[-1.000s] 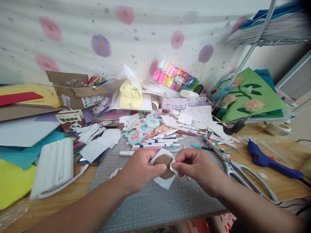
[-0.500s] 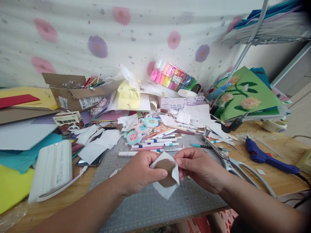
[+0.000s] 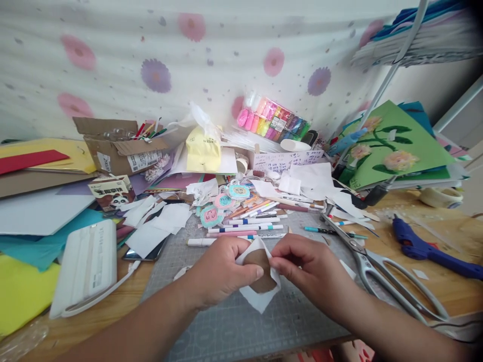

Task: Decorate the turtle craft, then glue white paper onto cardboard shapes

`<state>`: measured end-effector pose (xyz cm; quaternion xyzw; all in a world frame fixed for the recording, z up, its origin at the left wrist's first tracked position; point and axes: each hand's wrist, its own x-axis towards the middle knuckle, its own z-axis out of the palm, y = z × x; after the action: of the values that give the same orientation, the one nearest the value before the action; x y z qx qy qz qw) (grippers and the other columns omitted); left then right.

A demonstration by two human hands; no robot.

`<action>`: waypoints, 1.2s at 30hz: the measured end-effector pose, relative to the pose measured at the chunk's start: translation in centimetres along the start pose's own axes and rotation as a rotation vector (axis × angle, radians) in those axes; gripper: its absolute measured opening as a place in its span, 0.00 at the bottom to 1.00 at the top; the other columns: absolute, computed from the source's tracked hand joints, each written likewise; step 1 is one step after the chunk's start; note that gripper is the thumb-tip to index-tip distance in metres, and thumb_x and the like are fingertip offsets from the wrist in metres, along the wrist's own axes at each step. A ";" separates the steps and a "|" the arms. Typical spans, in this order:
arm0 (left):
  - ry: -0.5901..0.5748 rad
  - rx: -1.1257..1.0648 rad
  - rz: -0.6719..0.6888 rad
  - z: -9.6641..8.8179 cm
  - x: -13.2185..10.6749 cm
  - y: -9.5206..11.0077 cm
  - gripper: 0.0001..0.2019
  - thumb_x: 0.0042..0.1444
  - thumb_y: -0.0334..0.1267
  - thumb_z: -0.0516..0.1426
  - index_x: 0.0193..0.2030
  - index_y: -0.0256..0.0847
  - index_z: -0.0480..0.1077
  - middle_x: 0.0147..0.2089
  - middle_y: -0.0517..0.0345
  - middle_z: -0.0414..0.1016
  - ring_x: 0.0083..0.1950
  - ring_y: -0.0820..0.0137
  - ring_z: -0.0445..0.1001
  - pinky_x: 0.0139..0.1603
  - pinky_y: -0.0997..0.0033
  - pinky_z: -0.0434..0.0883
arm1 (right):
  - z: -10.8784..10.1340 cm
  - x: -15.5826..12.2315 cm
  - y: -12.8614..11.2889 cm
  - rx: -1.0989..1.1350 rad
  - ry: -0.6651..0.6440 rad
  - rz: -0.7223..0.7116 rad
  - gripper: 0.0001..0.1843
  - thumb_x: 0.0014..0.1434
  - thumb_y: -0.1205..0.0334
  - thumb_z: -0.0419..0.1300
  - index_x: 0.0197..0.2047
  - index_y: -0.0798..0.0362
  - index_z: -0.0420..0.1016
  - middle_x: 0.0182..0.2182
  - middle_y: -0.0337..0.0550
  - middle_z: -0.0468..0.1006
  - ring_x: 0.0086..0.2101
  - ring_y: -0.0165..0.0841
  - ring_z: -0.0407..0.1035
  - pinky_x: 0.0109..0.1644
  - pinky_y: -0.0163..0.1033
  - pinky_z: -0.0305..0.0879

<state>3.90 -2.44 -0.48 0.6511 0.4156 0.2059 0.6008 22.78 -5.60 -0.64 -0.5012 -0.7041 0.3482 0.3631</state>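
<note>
Between my two hands, above the grey cutting mat (image 3: 234,332), is a white paper sheet (image 3: 259,304) with a brown cardboard piece (image 3: 264,281) lying on it. My left hand (image 3: 226,269) is closed on the left side, its thumb pressing on the cardboard and its fingers behind the paper. With thumb and index finger my right hand (image 3: 302,261) pinches the paper's right edge, which is folded in over the cardboard's edge. The rest of the right fingers are curled and partly hidden.
Large scissors (image 3: 372,266) and a blue glue gun (image 3: 426,251) lie to the right. Several markers (image 3: 249,229) and small decorated pieces (image 3: 211,215) are beyond my hands. A white power bank (image 3: 88,266) with a cable and paper scraps (image 3: 151,231) sit left.
My right thumb and fingers have moved inward, pressing the paper's right edge further over the cardboard. My left hand keeps its hold. The whole view has shifted slightly.
</note>
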 end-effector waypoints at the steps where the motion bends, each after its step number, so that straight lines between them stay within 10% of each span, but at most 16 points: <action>1: -0.010 -0.002 -0.006 0.0 0.0 0.1 0.05 0.45 0.36 0.56 0.27 0.37 0.69 0.25 0.62 0.68 0.28 0.72 0.66 0.28 0.74 0.62 | 0.0 0.0 0.1 0.093 -0.036 0.034 0.13 0.57 0.56 0.57 0.24 0.53 0.71 0.21 0.38 0.70 0.25 0.28 0.63 0.30 0.34 0.57; 8: -0.041 0.061 -0.026 0.3 -0.4 0.7 0.07 0.43 0.37 0.57 0.28 0.37 0.74 0.24 0.60 0.73 0.27 0.69 0.70 0.26 0.74 0.63 | 0.9 0.3 0.5 0.717 -0.140 0.371 0.19 0.49 0.47 0.64 0.23 0.56 0.68 0.17 0.34 0.67 0.19 0.23 0.58 0.25 0.31 0.56; 18: -0.030 0.048 -0.023 0.4 0.0 -0.1 0.03 0.44 0.33 0.55 0.25 0.37 0.69 0.25 0.62 0.70 0.29 0.70 0.69 0.28 0.75 0.63 | 1.4 0.1 0.0 -0.208 0.069 -0.054 0.12 0.57 0.59 0.55 0.24 0.52 0.67 0.23 0.38 0.68 0.26 0.30 0.60 0.30 0.35 0.53; 26: -0.043 -0.029 0.015 0.2 0.0 -0.1 0.07 0.46 0.37 0.56 0.31 0.35 0.71 0.28 0.60 0.72 0.30 0.69 0.69 0.30 0.73 0.64 | 0.9 -0.3 0.9 0.492 -0.131 0.247 0.21 0.59 0.45 0.52 0.26 0.54 0.67 0.18 0.36 0.68 0.21 0.27 0.63 0.27 0.33 0.59; 36: 0.037 -0.087 0.036 0.0 0.2 -0.2 0.06 0.46 0.36 0.57 0.30 0.36 0.71 0.28 0.61 0.72 0.31 0.70 0.68 0.31 0.74 0.64 | -0.7 -0.6 0.7 0.179 -0.025 0.113 0.17 0.60 0.47 0.52 0.37 0.51 0.73 0.26 0.42 0.74 0.27 0.32 0.68 0.32 0.37 0.64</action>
<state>4.02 -2.29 -0.70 0.6277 0.4055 0.2465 0.6171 23.89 -5.86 -1.00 -0.5014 -0.6452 0.4357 0.3775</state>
